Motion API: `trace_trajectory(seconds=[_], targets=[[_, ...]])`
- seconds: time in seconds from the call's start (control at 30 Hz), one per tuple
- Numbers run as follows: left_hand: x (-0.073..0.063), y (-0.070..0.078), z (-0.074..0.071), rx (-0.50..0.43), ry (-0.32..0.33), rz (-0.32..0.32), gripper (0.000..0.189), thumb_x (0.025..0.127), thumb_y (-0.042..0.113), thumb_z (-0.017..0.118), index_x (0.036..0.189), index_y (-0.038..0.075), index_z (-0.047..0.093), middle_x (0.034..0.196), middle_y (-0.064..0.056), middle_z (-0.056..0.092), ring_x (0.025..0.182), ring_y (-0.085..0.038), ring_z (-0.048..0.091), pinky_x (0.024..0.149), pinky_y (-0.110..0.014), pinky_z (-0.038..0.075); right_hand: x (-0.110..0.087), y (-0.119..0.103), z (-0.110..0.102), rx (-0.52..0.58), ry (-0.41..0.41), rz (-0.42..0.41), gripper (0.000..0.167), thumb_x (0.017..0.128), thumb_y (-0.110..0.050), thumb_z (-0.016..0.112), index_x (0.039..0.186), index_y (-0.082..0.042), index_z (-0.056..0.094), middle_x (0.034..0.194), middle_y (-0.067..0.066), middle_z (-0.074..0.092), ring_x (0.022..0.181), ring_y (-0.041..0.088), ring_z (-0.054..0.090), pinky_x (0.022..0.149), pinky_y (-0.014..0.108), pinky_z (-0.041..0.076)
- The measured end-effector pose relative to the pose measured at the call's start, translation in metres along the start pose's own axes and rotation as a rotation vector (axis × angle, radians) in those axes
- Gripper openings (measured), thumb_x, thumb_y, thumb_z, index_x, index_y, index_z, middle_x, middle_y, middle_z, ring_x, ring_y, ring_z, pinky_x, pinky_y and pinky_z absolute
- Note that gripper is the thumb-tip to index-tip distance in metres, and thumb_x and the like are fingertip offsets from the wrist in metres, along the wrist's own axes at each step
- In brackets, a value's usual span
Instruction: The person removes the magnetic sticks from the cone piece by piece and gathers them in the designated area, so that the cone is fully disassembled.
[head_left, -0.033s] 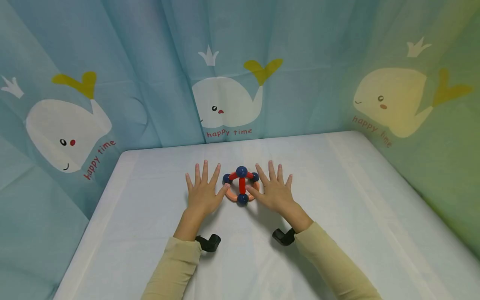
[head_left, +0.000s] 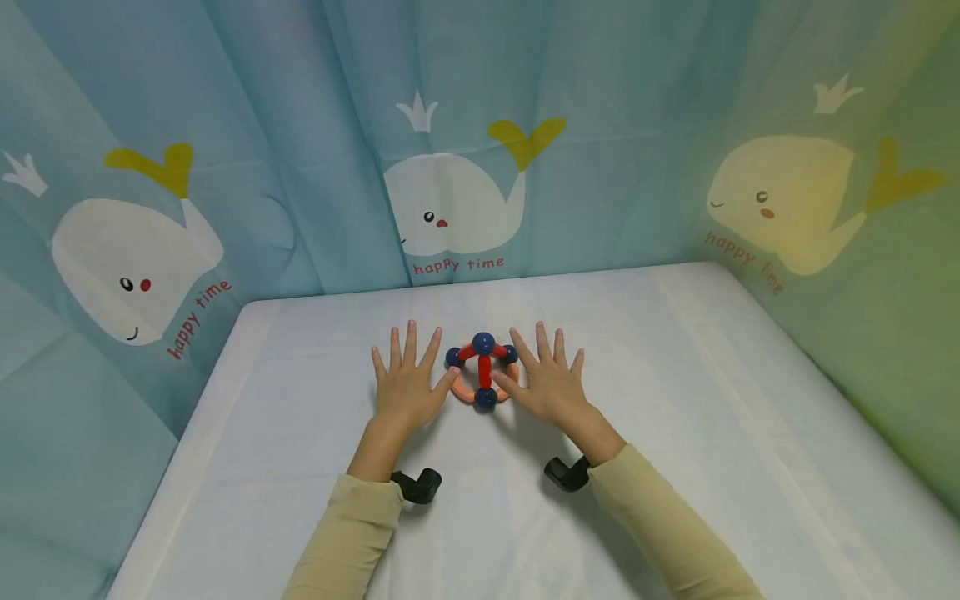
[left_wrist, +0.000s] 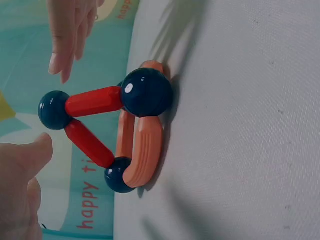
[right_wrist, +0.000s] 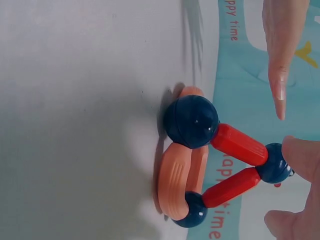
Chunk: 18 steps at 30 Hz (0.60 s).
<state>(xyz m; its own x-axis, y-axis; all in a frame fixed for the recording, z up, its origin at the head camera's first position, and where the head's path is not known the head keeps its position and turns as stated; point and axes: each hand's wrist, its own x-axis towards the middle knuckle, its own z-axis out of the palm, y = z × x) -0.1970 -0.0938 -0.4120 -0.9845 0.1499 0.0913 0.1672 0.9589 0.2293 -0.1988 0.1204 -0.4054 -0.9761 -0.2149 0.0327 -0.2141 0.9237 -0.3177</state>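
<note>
A small pyramid of toy balls and rods stands on the white table [head_left: 300, 433] between the two hands. At its peak is a dark blue ball [head_left: 483, 343]. Red rods [left_wrist: 95, 102] slope from the peak to several blue balls at the base, which curved orange rods [right_wrist: 174, 175] join into a ring. To its left the left hand [head_left: 407, 396] hovers palm down, fingers spread, holding nothing. On the other side the right hand [head_left: 553, 387] mirrors it, fingers spread and also holding nothing. Both thumbs point inward and overlap the pyramid's edges in the head view.
A blue-green curtain [head_left: 322, 167] printed with white whales hangs behind and along both sides of the table. Black wrist devices [head_left: 417, 486] sit at both cuffs, below the hands. Shadows of the fingers fall on the table.
</note>
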Motion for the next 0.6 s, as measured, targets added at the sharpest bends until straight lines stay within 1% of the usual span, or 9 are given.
trace_trajectory(seconds=[0.07, 0.13, 0.23, 0.33, 0.47, 0.53, 0.6], targets=[[0.0, 0.0, 0.001, 0.002, 0.015, 0.01, 0.067, 0.092, 0.056, 0.037, 0.148, 0.028, 0.012, 0.152, -0.011, -0.007, 0.135, -0.032, -0.017, 0.101, -0.058, -0.012, 0.0, 0.0, 0.0, 0.003, 0.005, 0.0, 0.077, 0.086, -0.064, 0.04, 0.148, -0.023, 0.02, 0.151, 0.018, 0.003, 0.134, 0.044, -0.004, 0.098, 0.067, -0.003], [0.0, -0.001, 0.002, -0.01, 0.043, 0.03, 0.067, 0.092, 0.056, 0.038, 0.148, 0.027, 0.014, 0.152, -0.012, -0.002, 0.136, -0.032, -0.013, 0.102, -0.059, -0.008, 0.0, 0.001, 0.0, 0.021, 0.024, -0.007, 0.077, 0.086, -0.063, 0.042, 0.148, -0.022, 0.021, 0.151, 0.019, 0.005, 0.134, 0.044, -0.002, 0.099, 0.067, -0.001], [0.0, -0.002, 0.006, -0.073, 0.094, 0.07, 0.069, 0.091, 0.056, 0.04, 0.148, 0.026, 0.017, 0.152, -0.013, 0.006, 0.137, -0.033, -0.004, 0.103, -0.06, -0.001, 0.001, 0.005, 0.0, 0.07, 0.07, -0.031, 0.076, 0.087, -0.059, 0.046, 0.147, -0.018, 0.023, 0.15, 0.021, 0.01, 0.133, 0.046, 0.003, 0.1, 0.066, 0.004], [-0.001, -0.003, 0.011, -0.221, 0.141, 0.101, 0.073, 0.089, 0.055, 0.046, 0.148, 0.023, 0.018, 0.151, -0.013, 0.013, 0.137, -0.032, 0.005, 0.104, -0.06, 0.004, 0.002, 0.011, -0.001, 0.167, 0.134, -0.07, 0.074, 0.087, -0.052, 0.052, 0.146, -0.013, 0.027, 0.147, 0.024, 0.018, 0.132, 0.047, 0.012, 0.101, 0.064, 0.013], [-0.002, -0.001, 0.022, -0.431, 0.199, 0.114, 0.077, 0.087, 0.052, 0.052, 0.148, 0.019, 0.019, 0.15, -0.01, 0.018, 0.137, -0.029, 0.013, 0.104, -0.058, 0.013, 0.008, 0.018, 0.0, 0.379, 0.22, -0.119, 0.067, 0.087, -0.041, 0.059, 0.14, -0.006, 0.037, 0.142, 0.023, 0.031, 0.13, 0.04, 0.025, 0.101, 0.058, 0.023], [-0.003, 0.002, 0.029, -0.509, 0.216, 0.112, 0.077, 0.087, 0.05, 0.054, 0.148, 0.016, 0.021, 0.149, -0.01, 0.021, 0.136, -0.029, 0.016, 0.104, -0.057, 0.016, 0.013, 0.019, 0.002, 0.489, 0.249, -0.13, 0.063, 0.087, -0.038, 0.061, 0.136, -0.004, 0.042, 0.139, 0.02, 0.037, 0.128, 0.035, 0.031, 0.101, 0.054, 0.027], [-0.004, 0.007, 0.036, -0.575, 0.217, 0.089, 0.077, 0.087, 0.051, 0.054, 0.147, 0.015, 0.023, 0.149, -0.01, 0.023, 0.136, -0.026, 0.018, 0.105, -0.053, 0.018, 0.016, 0.019, 0.005, 0.572, 0.265, -0.134, 0.06, 0.087, -0.036, 0.062, 0.134, -0.003, 0.045, 0.137, 0.018, 0.041, 0.127, 0.032, 0.035, 0.101, 0.052, 0.029]])
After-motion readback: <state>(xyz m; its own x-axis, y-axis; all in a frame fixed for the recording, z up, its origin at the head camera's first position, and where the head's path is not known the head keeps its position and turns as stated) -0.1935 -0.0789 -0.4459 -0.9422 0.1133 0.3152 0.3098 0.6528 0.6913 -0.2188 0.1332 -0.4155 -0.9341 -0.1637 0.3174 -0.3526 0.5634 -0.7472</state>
